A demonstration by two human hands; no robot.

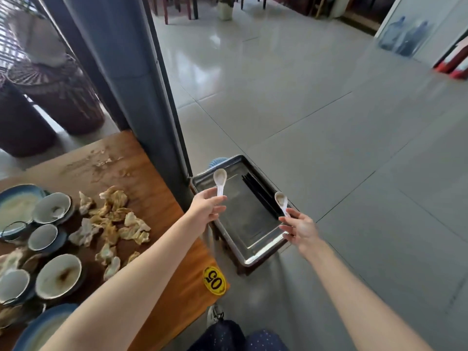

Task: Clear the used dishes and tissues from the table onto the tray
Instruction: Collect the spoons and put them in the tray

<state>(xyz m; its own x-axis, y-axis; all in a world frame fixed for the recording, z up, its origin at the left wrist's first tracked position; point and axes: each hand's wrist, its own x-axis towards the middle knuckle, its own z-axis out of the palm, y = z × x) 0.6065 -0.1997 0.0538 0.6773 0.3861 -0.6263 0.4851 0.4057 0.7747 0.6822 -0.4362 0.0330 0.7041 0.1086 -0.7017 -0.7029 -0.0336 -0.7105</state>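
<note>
A metal tray (pixel 249 245) sits on a low stool to the right of the wooden table (pixel 162 198). Black chopsticks (pixel 260 193) lie in the tray. My left hand (pixel 206 209) pinches the handle of a white spoon (pixel 219 179) over the tray's left side. My right hand (pixel 300 228) pinches a second white spoon (pixel 281 200) over the tray's right edge. On the table lie several crumpled stained tissues (pixel 114 219), and used bowls (pixel 57 276) and plates (pixel 15 202) stand at the left.
A grey pillar (pixel 141 97) rises behind the table and beside the tray. A yellow number sticker (pixel 214 280) marks the table's near corner. Tiled floor (pixel 329 122) spreads to the right. Dark wooden stools (pixel 63 105) stand at the far left.
</note>
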